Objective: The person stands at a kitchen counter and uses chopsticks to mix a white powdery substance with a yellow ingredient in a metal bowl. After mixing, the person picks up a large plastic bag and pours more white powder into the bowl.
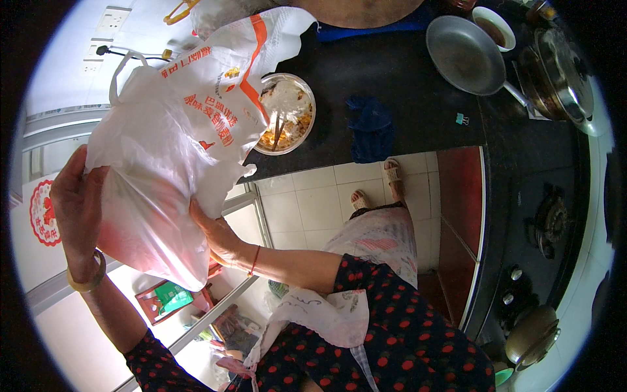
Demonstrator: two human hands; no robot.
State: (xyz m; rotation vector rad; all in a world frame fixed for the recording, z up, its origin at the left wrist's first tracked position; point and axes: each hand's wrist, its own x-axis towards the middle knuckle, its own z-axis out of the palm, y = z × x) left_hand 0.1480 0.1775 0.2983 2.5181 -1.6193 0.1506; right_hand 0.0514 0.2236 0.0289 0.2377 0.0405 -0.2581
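Note:
A white plastic bag (156,161) with red writing and an orange stripe is held up at the left. My left hand (78,201), wearing a bangle, grips its left edge. On the opposite side my right hand (220,240), with a red string at the wrist, holds the bag, some fingers hidden behind it. The bag's contents are hidden; its lower part looks pinkish. Partly behind the bag, a metal bowl (313,105) sits on the black counter (323,63). It holds white powder (289,98) over yellow-orange pieces, and chopsticks (277,132) rest in it.
A dark blue cloth (371,128) overhangs the counter's front edge. To the right are a frying pan (465,54), a white bowl (504,36) of dark liquid, a lidded pot (563,73), a binder clip (461,119) and a gas burner (553,220). Wall sockets (112,20) are at upper left.

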